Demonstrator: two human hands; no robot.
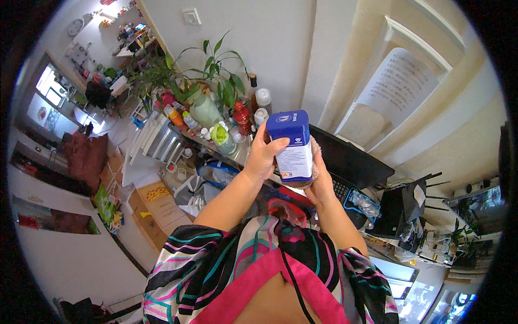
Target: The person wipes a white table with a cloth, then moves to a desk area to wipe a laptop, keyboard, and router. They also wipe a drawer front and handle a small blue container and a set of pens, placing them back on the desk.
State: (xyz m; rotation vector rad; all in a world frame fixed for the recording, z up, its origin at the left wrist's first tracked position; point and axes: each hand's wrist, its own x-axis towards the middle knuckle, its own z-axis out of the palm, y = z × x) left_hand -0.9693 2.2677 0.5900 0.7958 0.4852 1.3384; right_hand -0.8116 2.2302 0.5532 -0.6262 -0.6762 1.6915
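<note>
Blue-lidded container (291,146) between both hands

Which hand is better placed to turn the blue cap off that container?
Probably the left hand: its fingers wrap the container just under the blue cap. The right hand supports the base from behind.

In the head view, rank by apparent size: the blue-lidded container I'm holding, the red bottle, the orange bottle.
1. Blue-lidded container, held in both hands: largest, though it is nearest the camera.
2. Red bottle.
3. Orange bottle: smallest, but close to the red one, so unsure.
</note>
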